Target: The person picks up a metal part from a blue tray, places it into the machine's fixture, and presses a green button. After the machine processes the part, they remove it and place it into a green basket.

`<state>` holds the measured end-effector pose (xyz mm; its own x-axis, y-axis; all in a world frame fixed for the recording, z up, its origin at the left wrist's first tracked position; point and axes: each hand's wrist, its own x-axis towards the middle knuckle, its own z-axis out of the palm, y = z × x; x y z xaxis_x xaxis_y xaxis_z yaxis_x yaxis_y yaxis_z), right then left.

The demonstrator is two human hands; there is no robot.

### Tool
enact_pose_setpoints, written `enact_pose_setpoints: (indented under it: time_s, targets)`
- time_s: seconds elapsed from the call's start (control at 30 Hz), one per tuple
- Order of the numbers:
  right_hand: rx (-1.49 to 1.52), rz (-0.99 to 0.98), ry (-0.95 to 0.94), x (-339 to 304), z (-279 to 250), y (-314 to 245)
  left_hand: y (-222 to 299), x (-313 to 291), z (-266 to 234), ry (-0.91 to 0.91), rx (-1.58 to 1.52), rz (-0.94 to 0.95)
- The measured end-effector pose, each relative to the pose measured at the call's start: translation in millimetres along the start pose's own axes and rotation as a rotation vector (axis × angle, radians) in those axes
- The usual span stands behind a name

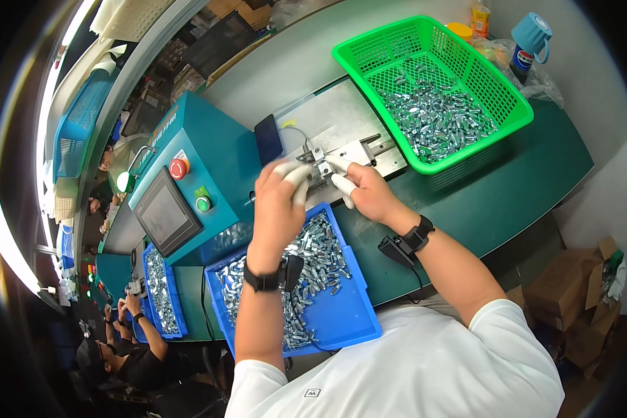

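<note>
White finger covers sit on the fingertips of both my hands. My left hand [280,198] is beside the left side of a small metal clamping fixture [320,164], its fingers curled together; what they hold, if anything, is hidden. From the right, my right hand [369,191] reaches the same fixture, thumb and fingertips closed in at its edge; I cannot make out what is between them. The fixture is mounted on a flat metal plate [313,115]. Below my left forearm lies a blue tray [355,306] with many small shiny metal cylindrical parts [320,258].
A green mesh basket [460,157] of similar parts stands at the right back. On the left is a teal machine [219,150] with a screen [166,216], a red knob and a green button. A blue cup [531,31] and bottles stand behind the basket. Co-workers [129,362] sit at far left.
</note>
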<state>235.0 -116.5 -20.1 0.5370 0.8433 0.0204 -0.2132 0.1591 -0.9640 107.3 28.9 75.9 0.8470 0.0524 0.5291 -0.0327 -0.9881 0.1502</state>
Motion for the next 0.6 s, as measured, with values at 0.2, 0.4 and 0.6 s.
enact_pose_setpoints:
  time_s: [0.2,0.4,0.6]
  targets:
    - [0.068,-0.053,-0.14,9,-1,27,34,-87,-16,-0.068,-0.217,-0.289]
    - [-0.133,0.056,-0.221,2,-6,-5,34,-108,-5,-0.118,-0.256,-0.362]
    - [-0.002,-0.072,-0.241,9,-9,20,33,-111,1,-0.146,-0.266,-0.33]
